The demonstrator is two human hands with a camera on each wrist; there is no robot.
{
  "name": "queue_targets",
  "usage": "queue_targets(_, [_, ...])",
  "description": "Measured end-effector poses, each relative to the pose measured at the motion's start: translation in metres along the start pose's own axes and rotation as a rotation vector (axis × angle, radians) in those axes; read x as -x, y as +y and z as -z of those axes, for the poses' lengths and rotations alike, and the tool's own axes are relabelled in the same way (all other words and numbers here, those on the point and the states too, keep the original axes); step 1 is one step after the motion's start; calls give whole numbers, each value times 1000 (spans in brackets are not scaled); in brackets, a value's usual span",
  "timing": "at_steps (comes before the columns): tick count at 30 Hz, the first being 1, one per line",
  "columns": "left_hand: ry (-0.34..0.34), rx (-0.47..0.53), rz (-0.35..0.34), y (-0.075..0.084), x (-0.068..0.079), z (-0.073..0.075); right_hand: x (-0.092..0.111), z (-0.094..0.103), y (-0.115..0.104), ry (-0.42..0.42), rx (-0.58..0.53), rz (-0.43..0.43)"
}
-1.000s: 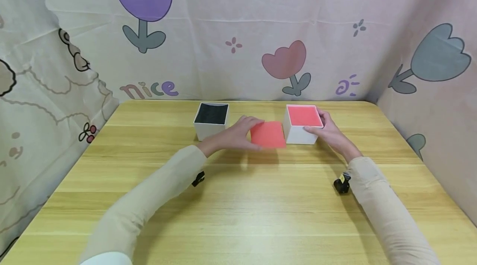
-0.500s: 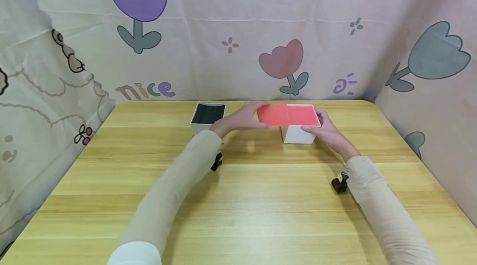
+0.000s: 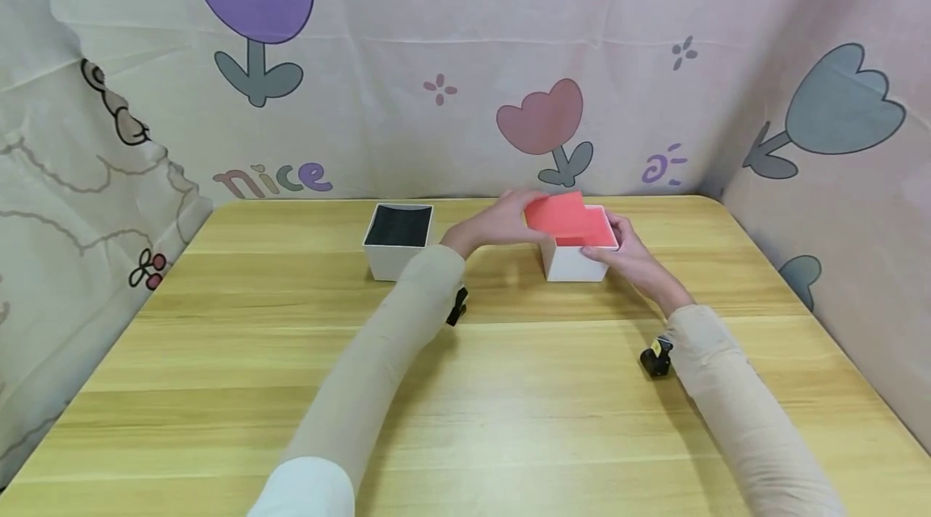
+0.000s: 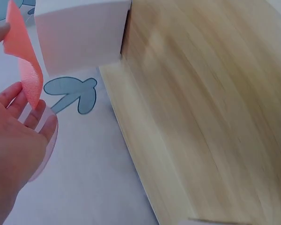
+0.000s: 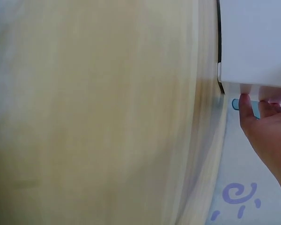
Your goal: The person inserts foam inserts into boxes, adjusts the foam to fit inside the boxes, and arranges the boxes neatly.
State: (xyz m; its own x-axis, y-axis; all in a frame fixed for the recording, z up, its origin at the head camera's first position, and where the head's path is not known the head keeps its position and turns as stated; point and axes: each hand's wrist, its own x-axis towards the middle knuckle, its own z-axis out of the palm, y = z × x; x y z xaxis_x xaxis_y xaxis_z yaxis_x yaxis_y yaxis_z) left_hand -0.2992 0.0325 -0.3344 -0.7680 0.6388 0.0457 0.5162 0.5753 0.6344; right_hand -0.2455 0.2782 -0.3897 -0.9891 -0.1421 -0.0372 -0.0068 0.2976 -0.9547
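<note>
My left hand (image 3: 502,220) pinches a thin coral-red square sheet (image 3: 554,212) between thumb and fingers. In the left wrist view the sheet (image 4: 30,70) bows between them. It hangs tilted over the left part of a white open-topped box (image 3: 575,265), overlapping its opening in the head view. Inside the box, a coral-red surface (image 3: 600,228) lies near the rim. My right hand (image 3: 631,258) grips the box at its right side, thumb at the front edge. The fingers (image 5: 246,110) press the box wall (image 5: 257,42) in the right wrist view.
A second white box (image 3: 381,262) with a black surface (image 3: 400,224) near its rim stands to the left, partly behind my left forearm. Behind the wooden table (image 3: 538,404) hangs a printed cloth (image 3: 407,40). Each wrist carries a small black camera (image 3: 657,357).
My left hand has carried the red sheet up and to the right, from beside the box to over its opening. The right hand keeps its grip on the box.
</note>
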Motion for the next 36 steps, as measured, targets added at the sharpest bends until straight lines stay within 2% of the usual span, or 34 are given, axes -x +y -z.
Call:
queue_targets(9, [-27, -36, -51, 13, -21, -7, -3, 3, 1, -18, 3, 16])
queue_targets(14, [-43, -47, -31, 14, -27, -13, -2, 4, 0, -20, 4, -3])
queue_targets(21, [-47, -34, -7, 17, -30, -16, -1, 4, -1, -25, 22, -7])
queue_targets(29, [-49, -35, 0, 17, -30, -21, -3, 3, 2, -28, -5, 0])
queue_targets(36, [-111, -77, 11, 9, -30, -29, -2, 3, 1, -12, -4, -2])
